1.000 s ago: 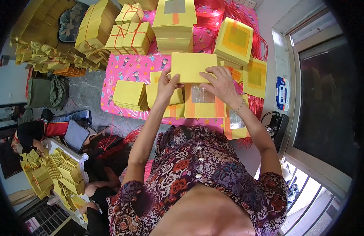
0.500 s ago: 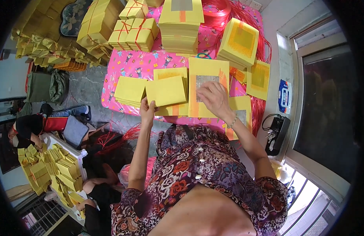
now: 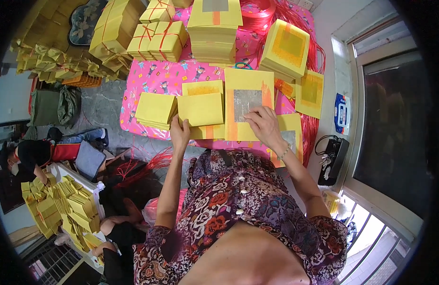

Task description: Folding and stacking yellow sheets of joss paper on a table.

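My left hand (image 3: 180,134) pinches the lower left corner of a folded yellow paper (image 3: 200,109) between thumb and fingers. That paper lies over another yellow sheet with an orange patch (image 3: 203,88). To its left sits a low pile of folded yellow papers (image 3: 153,108). My right hand (image 3: 264,127) is over a large yellow sheet with a silver square and orange streaks (image 3: 248,80). Its fingers are bent and drawn close together, with the tips at the silver square's lower right part. Whether they grip anything is hidden.
On the pink patterned table cover (image 3: 148,76) stand a tall yellow paper stack (image 3: 212,45), another stack (image 3: 283,47) and red-tied bundles (image 3: 167,42). Red plastic strands (image 3: 257,19) lie behind. At left, a co-worker (image 3: 32,154) bends beside a table of yellow papers (image 3: 77,199).
My right hand has come down and slightly nearer across the silver square. The folded paper under my left hand has turned straighter and lies lower, and my left hand has shifted slightly right.
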The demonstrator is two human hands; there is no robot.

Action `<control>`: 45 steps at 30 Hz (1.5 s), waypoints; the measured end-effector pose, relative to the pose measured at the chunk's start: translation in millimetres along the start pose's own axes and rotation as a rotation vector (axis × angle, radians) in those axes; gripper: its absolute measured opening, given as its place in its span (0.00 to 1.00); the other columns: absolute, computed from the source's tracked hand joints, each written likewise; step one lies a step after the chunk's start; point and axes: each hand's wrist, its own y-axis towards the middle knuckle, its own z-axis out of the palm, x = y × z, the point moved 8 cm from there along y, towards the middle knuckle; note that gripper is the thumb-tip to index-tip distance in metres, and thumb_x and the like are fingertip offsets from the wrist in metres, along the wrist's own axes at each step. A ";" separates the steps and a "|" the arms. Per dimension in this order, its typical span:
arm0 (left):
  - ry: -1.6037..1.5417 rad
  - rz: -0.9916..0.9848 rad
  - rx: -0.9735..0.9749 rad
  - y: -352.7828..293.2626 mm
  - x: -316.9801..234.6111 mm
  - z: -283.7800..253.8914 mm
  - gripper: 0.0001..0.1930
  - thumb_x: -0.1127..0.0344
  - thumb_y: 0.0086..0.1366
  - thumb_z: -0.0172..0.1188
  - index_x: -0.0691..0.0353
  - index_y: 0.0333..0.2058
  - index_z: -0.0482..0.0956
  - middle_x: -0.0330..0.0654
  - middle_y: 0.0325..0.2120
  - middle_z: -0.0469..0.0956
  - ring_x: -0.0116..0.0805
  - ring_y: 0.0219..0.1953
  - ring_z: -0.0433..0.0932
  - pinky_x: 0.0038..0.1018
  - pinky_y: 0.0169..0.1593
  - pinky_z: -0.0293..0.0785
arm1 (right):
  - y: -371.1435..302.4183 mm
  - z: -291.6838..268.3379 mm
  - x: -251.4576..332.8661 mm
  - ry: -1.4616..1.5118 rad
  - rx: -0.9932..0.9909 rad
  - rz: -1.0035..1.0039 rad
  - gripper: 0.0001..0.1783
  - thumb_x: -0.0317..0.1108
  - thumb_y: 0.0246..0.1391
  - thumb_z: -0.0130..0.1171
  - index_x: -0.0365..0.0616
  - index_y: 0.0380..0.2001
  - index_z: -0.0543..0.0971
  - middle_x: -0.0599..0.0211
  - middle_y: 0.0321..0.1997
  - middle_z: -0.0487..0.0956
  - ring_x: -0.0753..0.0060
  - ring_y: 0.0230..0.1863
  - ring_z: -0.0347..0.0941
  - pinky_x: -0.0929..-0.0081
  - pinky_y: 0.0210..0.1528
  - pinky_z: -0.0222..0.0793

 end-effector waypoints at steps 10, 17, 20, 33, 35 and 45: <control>0.200 0.108 -0.078 2.5 -68.6 -26.9 0.27 0.65 0.68 0.55 0.68 0.62 0.61 0.61 0.50 0.67 0.60 0.41 0.77 0.47 0.42 0.75 | -17.5 -34.5 1.4 0.065 0.175 0.037 0.14 0.37 0.48 0.68 0.45 0.37 0.79 0.66 0.42 0.75 0.60 0.48 0.70 0.61 0.52 0.64; 0.238 0.088 -0.062 6.3 -126.1 -46.8 0.21 0.65 0.65 0.59 0.63 0.55 0.69 0.55 0.48 0.70 0.54 0.39 0.78 0.41 0.38 0.77 | -32.9 -40.2 1.9 -0.037 0.275 0.038 0.16 0.38 0.43 0.71 0.44 0.33 0.77 0.66 0.40 0.74 0.60 0.46 0.71 0.64 0.50 0.68; -0.126 0.307 0.247 0.5 -168.9 -23.0 0.17 0.64 0.59 0.66 0.62 0.45 0.78 0.48 0.39 0.76 0.47 0.38 0.77 0.36 0.43 0.75 | -35.1 -41.7 -0.5 0.035 0.242 -0.003 0.16 0.37 0.43 0.71 0.44 0.34 0.78 0.67 0.39 0.75 0.61 0.43 0.72 0.66 0.45 0.71; -0.105 0.538 0.597 -27.9 -212.5 25.3 0.26 0.58 0.49 0.74 0.55 0.48 0.79 0.45 0.48 0.72 0.47 0.52 0.68 0.39 0.55 0.69 | -36.1 -43.8 -0.4 0.072 0.207 0.026 0.19 0.38 0.41 0.72 0.43 0.36 0.79 0.67 0.39 0.74 0.61 0.44 0.71 0.67 0.45 0.71; -0.091 0.544 0.593 -29.1 -212.0 26.8 0.26 0.58 0.50 0.74 0.55 0.48 0.79 0.45 0.48 0.72 0.47 0.52 0.68 0.39 0.55 0.69 | -33.8 -42.6 -1.5 0.106 0.235 0.058 0.20 0.39 0.43 0.71 0.43 0.38 0.79 0.66 0.40 0.73 0.59 0.46 0.70 0.64 0.47 0.70; -0.057 0.610 0.558 -32.8 -218.7 23.4 0.24 0.59 0.51 0.73 0.55 0.47 0.80 0.46 0.48 0.72 0.48 0.52 0.67 0.41 0.56 0.67 | 72.0 -31.2 -66.4 -0.038 -0.052 0.007 0.30 0.45 0.54 0.64 0.47 0.58 0.71 0.56 0.57 0.72 0.50 0.59 0.66 0.58 0.61 0.62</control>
